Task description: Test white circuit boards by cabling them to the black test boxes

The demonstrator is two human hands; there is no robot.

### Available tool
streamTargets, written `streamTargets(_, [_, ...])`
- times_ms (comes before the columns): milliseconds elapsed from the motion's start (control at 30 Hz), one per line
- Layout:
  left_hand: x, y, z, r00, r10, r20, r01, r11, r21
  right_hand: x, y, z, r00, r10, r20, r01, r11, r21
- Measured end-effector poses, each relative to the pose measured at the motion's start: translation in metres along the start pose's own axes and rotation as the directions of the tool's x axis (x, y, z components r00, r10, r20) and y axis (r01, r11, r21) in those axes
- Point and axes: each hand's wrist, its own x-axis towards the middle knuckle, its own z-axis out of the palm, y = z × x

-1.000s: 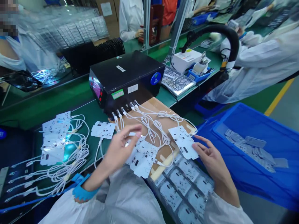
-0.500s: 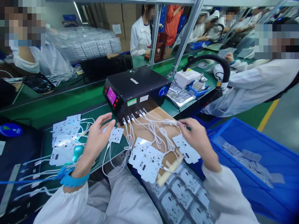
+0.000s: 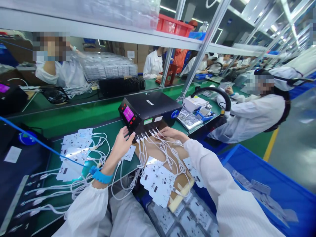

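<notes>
My left hand (image 3: pixel 123 142) is open at the front left corner of a black box (image 3: pixel 158 102) with a lit pink screen (image 3: pixel 128 114). A blue wrist strap (image 3: pixel 103 176) is around that wrist. My right hand (image 3: pixel 172 133) reaches to the right end of the box's row of metal connectors, its fingers curled together; what they pinch is hidden. White cables (image 3: pixel 165 152) run from the row to white circuit boards (image 3: pixel 159 181) lying over brown cardboard (image 3: pixel 181 179). Another board (image 3: pixel 130 153) lies partly behind my left hand, and one more (image 3: pixel 195 171) below my right forearm.
Left, overlapping white boards (image 3: pixel 74 151) are cabled to a second black box (image 3: pixel 14 184). A compartment tray (image 3: pixel 160 219) of boards is below. A blue bin (image 3: pixel 271 177) stands right. A black flexible duct (image 3: pixel 222 95) arches near a co-worker (image 3: pixel 256 108).
My right hand has moved left and forward to the connector row. My left hand has shifted to the box's front corner. The view has tilted up, showing more shelf.
</notes>
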Motion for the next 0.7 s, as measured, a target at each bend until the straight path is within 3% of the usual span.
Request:
streamTargets(167, [-0.003, 0.007, 0.005, 0.999, -0.028, 0.019, 0.029, 0.998, -0.056, 0.012, 0.010, -0.002, 1.000, -0.013, 0.017, 0.011, 0.997, 0.081])
streamTargets(567, [-0.005, 0.012, 0.011, 0.998, -0.059, 0.006, 0.059, 0.996, -0.060, 0.017, 0.014, -0.001, 0.999, -0.037, -0.008, 0.038, 0.996, 0.082])
streamTargets(700, [-0.004, 0.011, 0.011, 0.999, -0.037, -0.001, 0.037, 0.998, -0.044, 0.014, 0.007, 0.005, 0.995, -0.003, -0.103, 0.003, 1.000, 0.002])
